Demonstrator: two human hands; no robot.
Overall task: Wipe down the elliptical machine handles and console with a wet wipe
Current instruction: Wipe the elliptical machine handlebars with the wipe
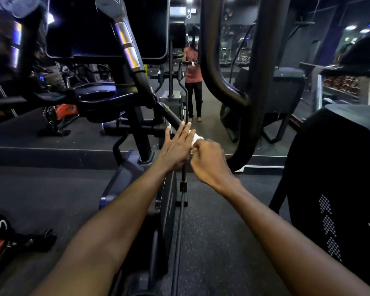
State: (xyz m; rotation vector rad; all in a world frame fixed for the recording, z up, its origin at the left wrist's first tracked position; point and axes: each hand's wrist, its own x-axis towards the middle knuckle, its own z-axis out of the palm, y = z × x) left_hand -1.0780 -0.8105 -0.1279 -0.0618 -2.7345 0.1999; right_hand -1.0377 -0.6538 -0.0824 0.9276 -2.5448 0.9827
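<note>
Wipe sits mid-scene, bunched in curled right hand, touching flat-fingered left hand by end of short black handle. Best to wrap wipe fully round bar w/ right, steady w/ left, then drag along whole length

A white wet wipe shows at centre frame. The elliptical handle at upper centre is black with silver bands, and the console behind it is black. In the mirror at upper centre a person wears a pink shirt and black trousers. At right, a black panel carries white dotted chevrons. Red gear sits at left.
</note>
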